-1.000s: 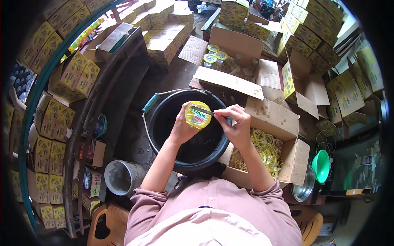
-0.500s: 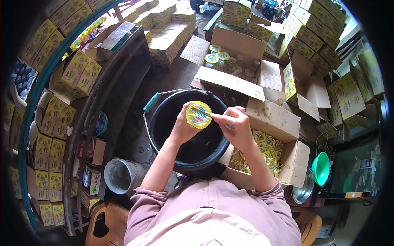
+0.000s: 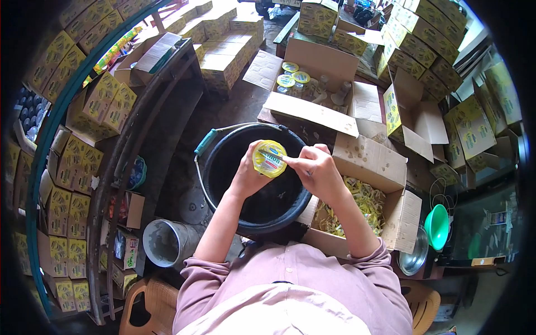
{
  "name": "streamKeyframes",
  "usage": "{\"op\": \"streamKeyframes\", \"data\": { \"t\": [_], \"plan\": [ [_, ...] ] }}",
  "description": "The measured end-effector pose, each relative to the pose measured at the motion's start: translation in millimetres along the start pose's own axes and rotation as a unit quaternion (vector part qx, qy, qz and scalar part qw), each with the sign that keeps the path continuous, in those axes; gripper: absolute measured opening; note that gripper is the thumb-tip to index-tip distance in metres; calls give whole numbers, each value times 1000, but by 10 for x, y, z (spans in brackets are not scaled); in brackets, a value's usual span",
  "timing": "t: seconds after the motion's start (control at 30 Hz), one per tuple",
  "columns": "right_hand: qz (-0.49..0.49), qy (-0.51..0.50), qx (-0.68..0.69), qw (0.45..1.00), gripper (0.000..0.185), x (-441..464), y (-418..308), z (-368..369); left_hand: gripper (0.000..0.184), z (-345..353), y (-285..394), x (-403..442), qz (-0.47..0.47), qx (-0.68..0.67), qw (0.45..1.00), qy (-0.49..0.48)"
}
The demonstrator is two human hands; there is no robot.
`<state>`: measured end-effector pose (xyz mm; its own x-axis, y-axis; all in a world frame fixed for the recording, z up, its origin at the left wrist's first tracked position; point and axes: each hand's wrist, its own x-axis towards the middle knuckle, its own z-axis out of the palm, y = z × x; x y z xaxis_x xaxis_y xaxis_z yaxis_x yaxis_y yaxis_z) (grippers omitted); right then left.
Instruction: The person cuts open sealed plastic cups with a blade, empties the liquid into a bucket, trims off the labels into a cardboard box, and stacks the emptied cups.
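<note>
My left hand is closed around a sealed plastic cup, its round yellow-rimmed printed lid turned up toward me. In a pinch, my right hand holds a thin blade-like tool that lies across the lid; its handle is hidden by the fingers. Both hands are over a large black bucket with a wire handle and teal grip. Beside my right forearm, a cardboard box contains a heap of yellow lid strips.
Ahead, an open carton holds several cups, some with yellow lids. A grey pail stands left of the bucket. A green bowl and a metal basin are at right. Stacked yellow cartons line the left shelf.
The blade has shifted slightly on the lid, uncovering more of the print. My right hand has moved a little; my left hand still holds the cup over the bucket.
</note>
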<state>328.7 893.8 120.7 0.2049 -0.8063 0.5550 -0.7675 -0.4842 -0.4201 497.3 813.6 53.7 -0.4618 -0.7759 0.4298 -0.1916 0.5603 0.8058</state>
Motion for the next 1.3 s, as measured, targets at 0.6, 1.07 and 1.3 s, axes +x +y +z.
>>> {"op": "streamKeyframes", "data": {
  "t": [0.6,1.07,1.3],
  "plan": [
    [93,54,23,994,22,-260,-10,-356,75,5,-162,-14,26,-23,999,-2],
    [150,116,87,978,18,84,-190,128,71,52,-115,43,68,25,991,109],
    [147,87,57,984,17,93,-227,199,71,59,-127,46,82,34,989,115]
  ]
}}
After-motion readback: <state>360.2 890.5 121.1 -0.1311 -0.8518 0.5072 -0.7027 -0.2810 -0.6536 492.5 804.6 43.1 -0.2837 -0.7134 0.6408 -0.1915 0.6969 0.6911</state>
